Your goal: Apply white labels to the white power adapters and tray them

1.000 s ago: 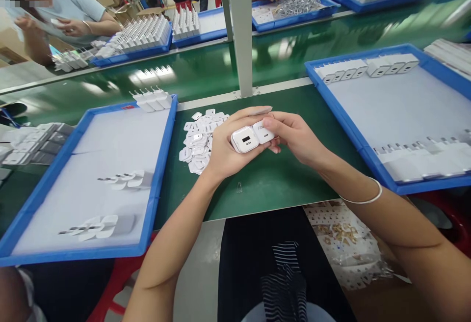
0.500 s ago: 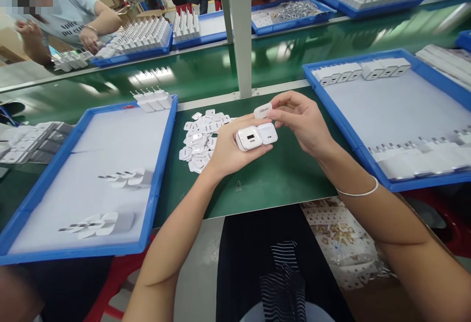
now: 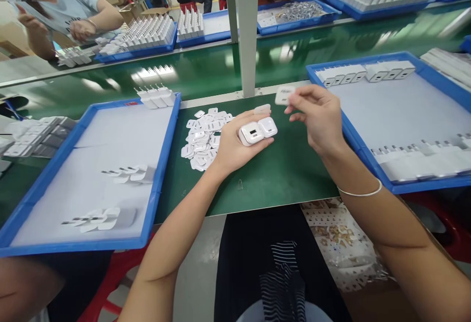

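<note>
- Head view: the left hand (image 3: 230, 147) cups two small white plastic charger blocks (image 3: 257, 130) side by side, its grip closed around them from below and behind, their socket faces turned up toward the camera.
- The right hand (image 3: 320, 120) hovers just right of and above that grip, pinching a small white flat sticker-like piece (image 3: 284, 94) between thumb and fingertips; the other fingers are loosely curled.
- Judged from their look, the chargers are light, rigid and smooth-shelled, likely a bit slippery; holding them by the flat sides, as the left grip does, seems the surest hold, clear of the socket face.
- The flat piece looks thin, very light and flexible, best taken by its edge.
- Just left of the left grip lies a heap of small white flat pieces (image 3: 202, 138) on the green counter (image 3: 279, 174); farther left a blue plastic tray (image 3: 162, 165), and right of the right grip another blue tray (image 3: 353, 135), both holding rows of white chargers.
- Hard to make out: the pinched piece is motion-blurred, so its print is unreadable; the chargers' prongs are hidden inside the left palm; a second pale piece above the left fingertips is unclear.
</note>
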Demonstrator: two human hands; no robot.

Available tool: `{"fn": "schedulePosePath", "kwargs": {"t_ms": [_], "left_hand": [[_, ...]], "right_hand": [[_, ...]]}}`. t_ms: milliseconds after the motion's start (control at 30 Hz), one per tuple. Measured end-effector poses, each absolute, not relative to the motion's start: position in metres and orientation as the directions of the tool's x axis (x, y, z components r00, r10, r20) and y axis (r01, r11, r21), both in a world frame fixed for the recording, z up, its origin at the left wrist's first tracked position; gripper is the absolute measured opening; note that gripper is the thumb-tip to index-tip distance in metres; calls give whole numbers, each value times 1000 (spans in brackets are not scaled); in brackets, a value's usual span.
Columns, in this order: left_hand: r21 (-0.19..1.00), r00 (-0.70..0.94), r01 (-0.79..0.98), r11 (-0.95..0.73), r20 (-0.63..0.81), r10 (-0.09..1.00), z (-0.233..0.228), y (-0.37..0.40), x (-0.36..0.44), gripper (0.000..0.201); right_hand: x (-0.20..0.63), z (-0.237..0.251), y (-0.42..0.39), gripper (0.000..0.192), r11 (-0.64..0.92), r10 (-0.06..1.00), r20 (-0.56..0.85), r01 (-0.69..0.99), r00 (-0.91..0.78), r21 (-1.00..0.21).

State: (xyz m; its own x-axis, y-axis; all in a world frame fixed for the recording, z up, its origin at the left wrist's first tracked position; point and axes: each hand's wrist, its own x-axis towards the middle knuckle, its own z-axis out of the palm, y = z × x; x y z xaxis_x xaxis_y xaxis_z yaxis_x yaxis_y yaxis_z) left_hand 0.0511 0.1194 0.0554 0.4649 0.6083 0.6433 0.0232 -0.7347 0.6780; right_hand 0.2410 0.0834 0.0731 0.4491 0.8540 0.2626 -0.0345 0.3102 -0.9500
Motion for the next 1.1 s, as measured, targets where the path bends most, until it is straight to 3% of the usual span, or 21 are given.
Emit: {"fn": "schedulePosePath", "kwargs": {"t_ms": [67,200,300,700,1100], "left_hand": [[639,440,62,-767,672,595,55,122,50,37],[489,460,122,-864,743,485,52,127,50,33],[419,479,145,-896,763,434,50,127,51,32],[431,482,205,-879,737,474,46,127,51,30],[431,471,168,-887,755,456,45,126,53,30]], "right_hand": [[245,77,82,19,313,867,243,-95,435,-945],[237,83,74,30,209,978,207,-124,29,-970],[228,81,70,32,190,974,201,-104,-108,-976],[226,74,70,31,181,978,187,-76,-93,-981],[214,76,66,37,274,962,274,-36,12,-961]]}}
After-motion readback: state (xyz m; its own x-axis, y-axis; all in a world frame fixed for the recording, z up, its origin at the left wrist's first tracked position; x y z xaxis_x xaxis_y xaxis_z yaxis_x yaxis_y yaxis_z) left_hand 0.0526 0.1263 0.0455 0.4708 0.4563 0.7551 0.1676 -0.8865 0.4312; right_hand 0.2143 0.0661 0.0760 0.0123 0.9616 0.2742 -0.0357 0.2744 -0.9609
